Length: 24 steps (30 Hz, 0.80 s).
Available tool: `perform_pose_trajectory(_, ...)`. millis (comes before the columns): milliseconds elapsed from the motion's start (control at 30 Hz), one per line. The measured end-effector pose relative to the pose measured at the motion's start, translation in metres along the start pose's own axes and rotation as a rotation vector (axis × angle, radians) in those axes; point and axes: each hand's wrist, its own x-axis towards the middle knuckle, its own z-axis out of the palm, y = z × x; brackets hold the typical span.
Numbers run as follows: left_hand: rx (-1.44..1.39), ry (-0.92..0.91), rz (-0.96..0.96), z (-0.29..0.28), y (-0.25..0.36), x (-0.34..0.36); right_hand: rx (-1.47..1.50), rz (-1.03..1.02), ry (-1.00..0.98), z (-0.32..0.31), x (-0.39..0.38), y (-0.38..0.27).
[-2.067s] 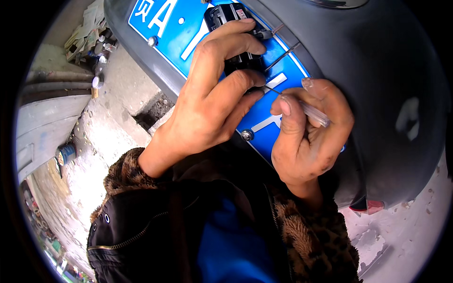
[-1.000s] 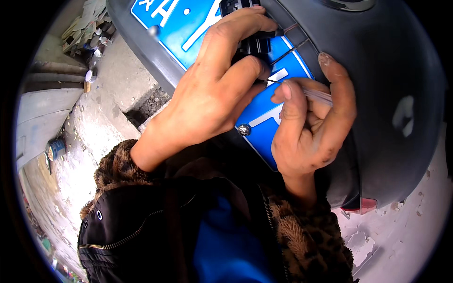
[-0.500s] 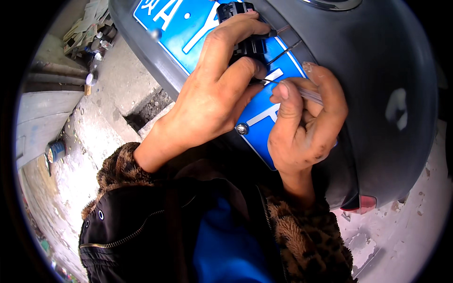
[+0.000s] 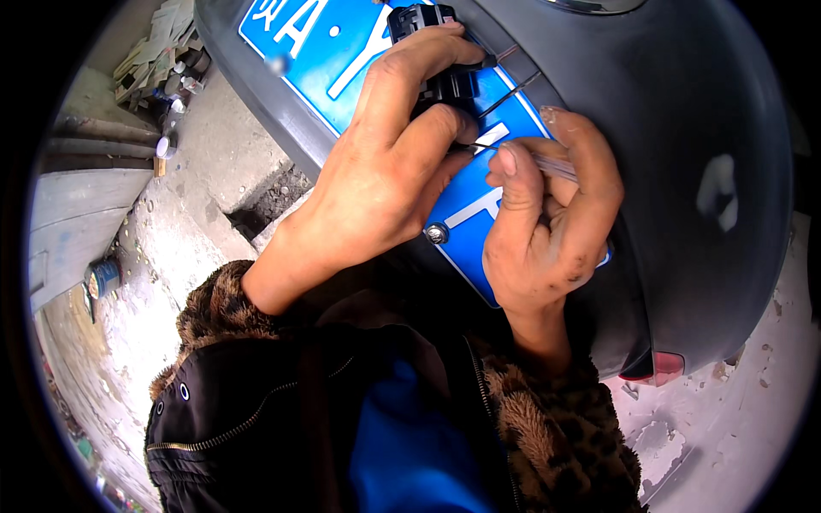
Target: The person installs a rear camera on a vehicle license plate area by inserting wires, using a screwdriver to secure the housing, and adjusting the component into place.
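Left hand grips black part | right hand pinches clear-handled tool | risk: slack pinch could let it scratch blue plate

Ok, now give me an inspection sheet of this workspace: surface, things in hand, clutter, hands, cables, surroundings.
Surface: dark, curved bumper with a blue plate on it.
Things in hand: black plastic part; slim tool with a clear handle.
Clutter: papers and small containers at upper left; blue can at left.
Hands: left hand grips the black plastic part; right hand grips the slim tool, its tip near the left fingers.
Cables: thin dark strands, apparently wires, beside the black plastic part.
Surroundings: worn floor with a hole.
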Motion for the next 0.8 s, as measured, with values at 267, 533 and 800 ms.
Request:
perform_pose_trajectory(267, -0.027, -0.001, 0.014, -0.0004, -0.0020, -0.0002, 0.013, -0.063, -0.063, -0.0038, 0.0034, 0.0020)
perform_pose_trajectory(533, -0.025, -0.004, 0.025, -0.0014, -0.0032, -0.0008, 0.013, -0.109, -0.072, -0.0032, 0.0054, 0.0044)
perform_pose_trajectory(800, -0.022, 0.000, 0.032, -0.0001, -0.0040, -0.0006, 0.020, -0.092, -0.087, -0.0049, 0.0041, 0.0046)
